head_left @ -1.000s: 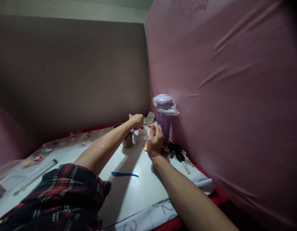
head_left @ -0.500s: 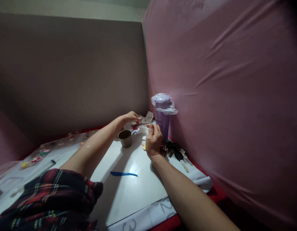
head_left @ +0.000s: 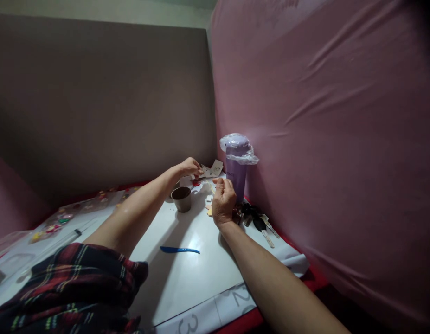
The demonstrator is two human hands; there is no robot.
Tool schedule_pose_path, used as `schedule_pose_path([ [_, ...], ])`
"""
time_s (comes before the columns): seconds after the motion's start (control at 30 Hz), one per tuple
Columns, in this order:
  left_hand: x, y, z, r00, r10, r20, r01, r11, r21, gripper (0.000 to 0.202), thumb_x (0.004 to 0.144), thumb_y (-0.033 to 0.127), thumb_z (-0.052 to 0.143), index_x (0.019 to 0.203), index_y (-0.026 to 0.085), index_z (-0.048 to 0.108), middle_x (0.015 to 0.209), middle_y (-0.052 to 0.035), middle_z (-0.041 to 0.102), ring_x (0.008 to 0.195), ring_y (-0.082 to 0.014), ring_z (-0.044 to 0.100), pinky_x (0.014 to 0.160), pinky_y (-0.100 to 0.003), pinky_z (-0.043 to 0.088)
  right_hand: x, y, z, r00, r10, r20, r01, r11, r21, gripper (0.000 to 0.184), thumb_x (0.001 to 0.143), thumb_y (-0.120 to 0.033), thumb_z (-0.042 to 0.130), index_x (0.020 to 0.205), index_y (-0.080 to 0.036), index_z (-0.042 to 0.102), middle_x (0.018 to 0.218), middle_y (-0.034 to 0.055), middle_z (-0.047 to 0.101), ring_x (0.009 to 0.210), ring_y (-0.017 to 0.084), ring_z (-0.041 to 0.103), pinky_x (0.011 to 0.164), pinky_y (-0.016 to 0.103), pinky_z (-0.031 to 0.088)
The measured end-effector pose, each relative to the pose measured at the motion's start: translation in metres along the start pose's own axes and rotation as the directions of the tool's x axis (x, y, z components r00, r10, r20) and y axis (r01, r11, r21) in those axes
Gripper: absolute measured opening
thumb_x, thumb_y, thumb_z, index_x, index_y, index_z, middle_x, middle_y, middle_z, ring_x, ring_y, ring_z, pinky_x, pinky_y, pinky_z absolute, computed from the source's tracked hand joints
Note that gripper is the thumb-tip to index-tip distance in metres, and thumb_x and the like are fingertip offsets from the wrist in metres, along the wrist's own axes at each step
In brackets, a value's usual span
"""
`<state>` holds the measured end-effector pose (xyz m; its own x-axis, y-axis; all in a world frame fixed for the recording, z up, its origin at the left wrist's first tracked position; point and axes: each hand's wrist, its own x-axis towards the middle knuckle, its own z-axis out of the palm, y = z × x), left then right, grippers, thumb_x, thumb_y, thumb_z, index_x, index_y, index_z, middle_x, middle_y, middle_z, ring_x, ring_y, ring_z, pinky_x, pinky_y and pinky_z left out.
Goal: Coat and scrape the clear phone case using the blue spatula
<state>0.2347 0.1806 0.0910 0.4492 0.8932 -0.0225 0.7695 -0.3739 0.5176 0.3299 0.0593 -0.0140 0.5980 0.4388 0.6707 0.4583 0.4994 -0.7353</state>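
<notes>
Several white cards (head_left: 217, 167) lie loose left of the purple bottle (head_left: 236, 169), handling seemingly partway and unfinished, my left hand (head_left: 190, 167) narrowed beside them, my right hand (head_left: 224, 202) curled before it, whether either's fingers hold anything I cannot tell.

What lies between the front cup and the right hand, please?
In the head view, a small white piece and a few yellowish pieces lie between the front cup and the right hand, nearer the hand.

Homelike corner, purple bottle (head_left: 236, 180), keys (head_left: 259, 224)
</notes>
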Motion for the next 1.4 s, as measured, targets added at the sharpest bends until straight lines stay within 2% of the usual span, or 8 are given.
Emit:
schedule_pose_path([
  [0.13,0.001,0.002,0.006,0.998,0.018,0.068,-0.024,0.996,0.080,0.022,0.075,0.031,0.066,0.060,0.015,0.066,0.060,-0.0003,0.063,0.059,-0.0109,0.054,0.064,-0.023,0.042,0.001,0.001,-0.001,1.000,0.001,0.003,-0.001,1.000,-0.011,0.042,0.099,-0.039,0.031,0.081,-0.018,0.063,0.085,0.0091,0.067,0.080,0.020,0.061,0.075,0.031,0.044],
  [0.23,0.001,0.003,0.012,0.993,-0.011,0.117,-0.010,0.984,0.176,0.014,0.064,0.030,0.075,0.065,0.017,0.070,0.059,0.0007,0.063,0.062,-0.0126,0.056,0.067,-0.024,0.043,0.001,0.002,0.000,1.000,0.008,0.006,-0.008,1.000,-0.027,0.043,0.099,-0.040,0.030,0.080,-0.018,0.062,0.085,0.0094,0.067,0.079,0.020,0.061,0.074,0.032,0.044],
  [0.37,0.002,0.005,0.021,0.996,-0.043,0.073,0.018,0.949,0.314,0.021,0.049,0.022,0.082,0.066,0.018,0.071,0.060,0.0012,0.064,0.072,-0.0170,0.059,0.079,-0.030,0.044,0.000,0.001,0.000,1.000,0.012,0.004,-0.012,1.000,-0.014,0.044,0.099,-0.041,0.030,0.080,-0.017,0.063,0.084,0.0097,0.067,0.079,0.020,0.061,0.074,0.032,0.043],
  [0.57,0.006,0.005,0.033,0.999,-0.035,-0.012,0.037,0.928,0.370,0.012,0.063,0.026,0.071,0.072,0.019,0.072,0.067,0.0006,0.067,0.075,-0.0170,0.060,0.094,-0.040,0.039,0.000,0.000,0.000,1.000,0.020,0.018,-0.020,1.000,-0.002,0.043,0.098,-0.041,0.032,0.081,-0.018,0.064,0.084,0.0082,0.068,0.078,0.020,0.060,0.072,0.031,0.043],
  [0.83,0.013,0.005,0.034,0.998,-0.024,-0.061,0.042,0.947,0.319,0.019,0.056,0.021,0.075,0.073,0.016,0.069,0.064,0.0000,0.063,0.071,-0.0183,0.060,0.076,-0.033,0.046,0.000,-0.003,0.000,1.000,0.027,0.012,-0.027,0.999,-0.017,0.044,0.098,-0.041,0.032,0.078,-0.018,0.063,0.079,0.0066,0.067,0.073,0.018,0.060,0.069,0.029,0.042],
  [1.07,0.004,0.000,0.029,0.999,0.000,0.051,-0.006,0.992,0.125,0.031,0.059,0.008,0.065,0.088,0.014,0.072,0.067,-0.0004,0.065,0.061,-0.0124,0.057,0.060,-0.023,0.046,0.001,0.001,0.002,1.000,0.006,0.015,-0.005,0.999,-0.040,0.044,0.098,-0.040,0.030,0.076,-0.019,0.062,0.079,0.0077,0.067,0.075,0.019,0.061,0.071,0.031,0.043],
  [1.2,0.001,-0.004,0.020,0.996,-0.005,0.086,0.002,0.999,0.039,0.038,0.058,0.004,0.061,0.092,0.014,0.074,0.065,-0.0004,0.067,0.061,-0.0124,0.059,0.061,-0.023,0.047,0.001,0.002,0.002,1.000,0.017,0.010,-0.017,0.999,-0.035,0.045,0.098,-0.041,0.030,0.076,-0.019,0.062,0.078,0.0072,0.067,0.073,0.019,0.060,0.070,0.030,0.043],
  [1.4,0.004,-0.009,0.008,1.000,0.007,-0.010,-0.007,1.000,-0.001,0.035,0.059,0.004,0.059,0.088,0.014,0.076,0.071,-0.0008,0.070,0.071,-0.0151,0.062,0.067,-0.024,0.047,0.002,0.003,0.001,1.000,0.016,0.003,-0.016,1.000,-0.027,0.044,0.098,-0.041,0.031,0.076,-0.019,0.063,0.078,0.0070,0.068,0.073,0.019,0.061,0.070,0.030,0.044],
])
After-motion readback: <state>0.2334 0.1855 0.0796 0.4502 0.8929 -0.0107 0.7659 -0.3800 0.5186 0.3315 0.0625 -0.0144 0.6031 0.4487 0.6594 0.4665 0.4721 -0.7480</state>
